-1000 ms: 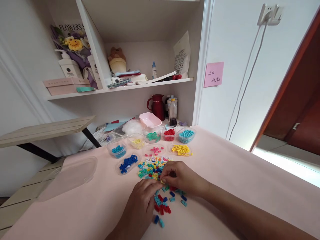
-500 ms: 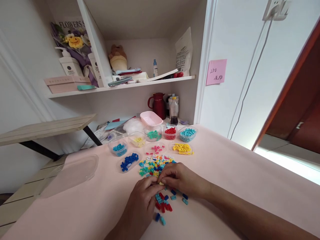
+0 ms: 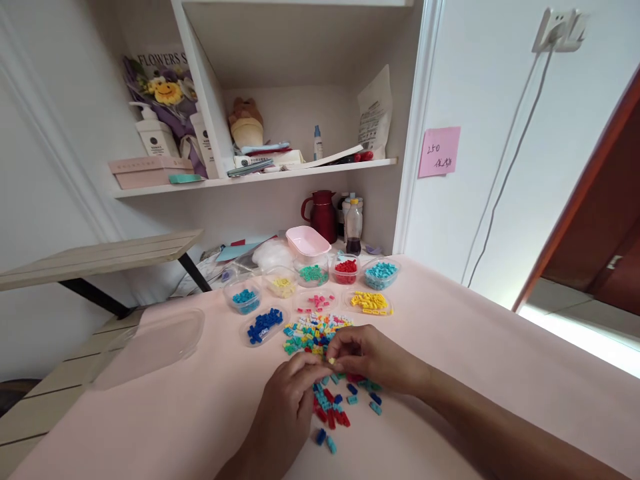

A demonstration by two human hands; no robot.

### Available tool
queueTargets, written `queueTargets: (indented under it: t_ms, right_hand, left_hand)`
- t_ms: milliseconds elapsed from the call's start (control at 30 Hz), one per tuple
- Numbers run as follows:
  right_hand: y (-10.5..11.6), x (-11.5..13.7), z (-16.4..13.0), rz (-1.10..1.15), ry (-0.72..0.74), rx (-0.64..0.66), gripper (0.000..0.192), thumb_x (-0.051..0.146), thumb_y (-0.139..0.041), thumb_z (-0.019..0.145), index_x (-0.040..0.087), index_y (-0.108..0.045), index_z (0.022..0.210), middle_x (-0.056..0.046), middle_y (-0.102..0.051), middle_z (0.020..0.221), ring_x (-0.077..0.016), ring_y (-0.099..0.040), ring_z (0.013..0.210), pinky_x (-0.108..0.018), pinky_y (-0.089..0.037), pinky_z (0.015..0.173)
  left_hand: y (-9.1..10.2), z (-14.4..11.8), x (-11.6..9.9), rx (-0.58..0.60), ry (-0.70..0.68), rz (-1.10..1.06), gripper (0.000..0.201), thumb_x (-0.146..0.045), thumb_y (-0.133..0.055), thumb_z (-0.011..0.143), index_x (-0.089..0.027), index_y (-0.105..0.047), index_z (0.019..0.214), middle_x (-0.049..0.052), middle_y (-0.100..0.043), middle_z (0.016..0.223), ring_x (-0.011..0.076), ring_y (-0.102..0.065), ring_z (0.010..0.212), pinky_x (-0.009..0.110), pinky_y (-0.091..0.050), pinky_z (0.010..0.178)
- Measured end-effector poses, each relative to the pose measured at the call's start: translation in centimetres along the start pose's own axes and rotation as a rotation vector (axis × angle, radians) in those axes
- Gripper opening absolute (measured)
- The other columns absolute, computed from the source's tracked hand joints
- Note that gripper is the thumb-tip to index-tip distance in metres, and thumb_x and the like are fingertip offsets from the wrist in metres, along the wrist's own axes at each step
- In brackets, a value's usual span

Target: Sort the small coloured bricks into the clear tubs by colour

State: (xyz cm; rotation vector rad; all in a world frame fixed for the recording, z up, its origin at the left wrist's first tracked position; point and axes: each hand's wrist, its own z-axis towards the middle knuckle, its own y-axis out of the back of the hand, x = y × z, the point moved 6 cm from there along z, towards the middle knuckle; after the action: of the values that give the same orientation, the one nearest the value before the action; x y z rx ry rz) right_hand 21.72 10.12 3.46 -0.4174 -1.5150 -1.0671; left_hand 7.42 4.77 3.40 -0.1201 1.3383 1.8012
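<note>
A: What is seen at the left edge of the worktop (image 3: 450,347)?
B: A clear lid (image 3: 150,343) is laid flat there. Farther right, toward the back edge, small tubs of sorted bricks are set out: a blue tray (image 3: 263,325), a teal tub (image 3: 243,298), a yellow tub (image 3: 281,285), a green tub (image 3: 313,272), a red tub (image 3: 345,269) and a light-blue tub (image 3: 381,272).

A: And the hands?
B: The left hand (image 3: 287,413) is curled, fingertips narrowed against a small yellow brick (image 3: 331,362). The same brick is pinched from the other side by the right hand (image 3: 373,357), so it is held between both, just above the worktop's middle.

A: What lies about them?
B: A mixed pile (image 3: 313,332) is heaped just behind the hands, and loose red and blue bricks (image 3: 333,410) are scattered beneath them, toward the near edge.
</note>
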Motion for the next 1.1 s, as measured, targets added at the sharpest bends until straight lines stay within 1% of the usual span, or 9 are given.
queueTargets:
  t_ms: [167, 267, 367, 500, 567, 667, 767, 900, 1100]
  right_hand:
    - [2.1, -1.2, 0.6, -0.007, -0.035, -0.151, 0.012, 0.027, -0.06, 0.076, 0.016, -0.061, 0.081, 0.0, -0.06, 0.068, -0.0127, -0.055, 0.061, -0.022, -0.042, 0.055]
    - [3.1, -0.5, 2.0, -0.124, -0.031, -0.214, 0.01, 0.025, -0.059, 0.076, 0.016, -0.061, 0.08, 0.001, -0.06, 0.066, -0.0133, -0.058, 0.059, -0.023, -0.043, 0.054]
    - [3.9, 2.0, 5.1, -0.33, 0.041, -0.255, 0.009, 0.025, -0.058, 0.077, 0.017, -0.063, 0.079, 0.001, -0.063, 0.065, -0.0142, -0.061, 0.06, -0.024, -0.045, 0.057]
    - [5.6, 5.9, 10.7, -0.572, 0.117, -0.492, 0.014, 0.02, -0.057, 0.077, 0.02, -0.067, 0.087, -0.002, -0.069, 0.081, -0.0155, -0.064, 0.069, -0.026, -0.046, 0.065]
    - [6.0, 6.8, 13.2, -0.593, 0.098, -0.555, 0.021, 0.018, -0.057, 0.077, 0.02, -0.068, 0.094, -0.004, -0.071, 0.09, -0.0164, -0.065, 0.074, -0.027, -0.046, 0.07]
    - [5.7, 7.0, 15.2, -0.562, 0.094, -0.533, 0.026, 0.018, -0.055, 0.079, 0.019, -0.068, 0.101, -0.005, -0.071, 0.09, -0.0151, -0.066, 0.07, -0.026, -0.047, 0.069]
    - [4.8, 6.3, 14.2, -0.519, 0.086, -0.466, 0.022, 0.02, -0.052, 0.081, 0.017, -0.069, 0.094, -0.003, -0.071, 0.08, -0.0135, -0.065, 0.061, -0.024, -0.047, 0.06]
    - [3.6, 4.9, 9.4, -0.481, 0.097, -0.358, 0.02, 0.025, -0.052, 0.081, 0.019, -0.071, 0.087, -0.001, -0.07, 0.073, -0.0159, -0.065, 0.066, -0.026, -0.047, 0.062]
    - [4.1, 1.9, 1.7, -0.482, 0.049, -0.427, 0.023, 0.033, -0.051, 0.084, 0.022, -0.071, 0.089, -0.004, -0.071, 0.093, -0.0192, -0.062, 0.077, -0.03, -0.048, 0.067]
  left_hand:
    - [0.4, -0.2, 0.2, -0.068, 0.028, -0.058, 0.038, -0.004, -0.038, 0.083, -0.023, -0.069, 0.093, 0.005, -0.068, 0.097, 0.0163, -0.064, 0.092, 0.026, -0.052, 0.082]
    - [0.4, -0.3, 0.4, -0.098, 0.021, -0.083, 0.037, -0.003, -0.038, 0.081, -0.023, -0.069, 0.088, 0.005, -0.068, 0.093, 0.0164, -0.064, 0.09, 0.026, -0.052, 0.08]
    - [0.2, -0.3, 0.5, -0.104, 0.011, -0.098, 0.039, -0.001, -0.039, 0.078, -0.023, -0.07, 0.084, 0.004, -0.069, 0.089, 0.0163, -0.064, 0.085, 0.026, -0.051, 0.075]
    - [0.0, -0.4, 1.3, -0.113, 0.07, -0.169, 0.04, 0.002, -0.038, 0.074, -0.021, -0.07, 0.08, 0.004, -0.067, 0.086, 0.0142, -0.063, 0.076, 0.024, -0.051, 0.07]
    - [-0.1, -0.4, 2.0, -0.136, 0.128, -0.25, 0.041, 0.002, -0.036, 0.073, -0.02, -0.069, 0.078, 0.003, -0.066, 0.086, 0.0122, -0.063, 0.071, 0.022, -0.05, 0.067]
    - [0.0, -0.3, 3.3, -0.194, 0.255, -0.4, 0.039, 0.001, -0.033, 0.072, -0.019, -0.067, 0.072, 0.002, -0.064, 0.081, 0.0103, -0.062, 0.064, 0.021, -0.049, 0.06]
    - [0.3, -0.2, 4.3, -0.257, 0.378, -0.518, 0.035, -0.001, -0.033, 0.07, -0.017, -0.065, 0.068, 0.001, -0.062, 0.076, 0.01, -0.061, 0.06, 0.021, -0.048, 0.057]
    - [1.1, -0.3, 5.2, -0.36, 0.463, -0.544, 0.033, -0.003, -0.034, 0.069, -0.017, -0.063, 0.068, 0.0, -0.062, 0.068, 0.0115, -0.062, 0.062, 0.022, -0.049, 0.059]
    - [1.4, -0.3, 5.4, -0.398, 0.423, -0.483, 0.031, -0.007, -0.036, 0.073, -0.018, -0.065, 0.071, 0.001, -0.064, 0.077, 0.0128, -0.063, 0.064, 0.026, -0.051, 0.063]
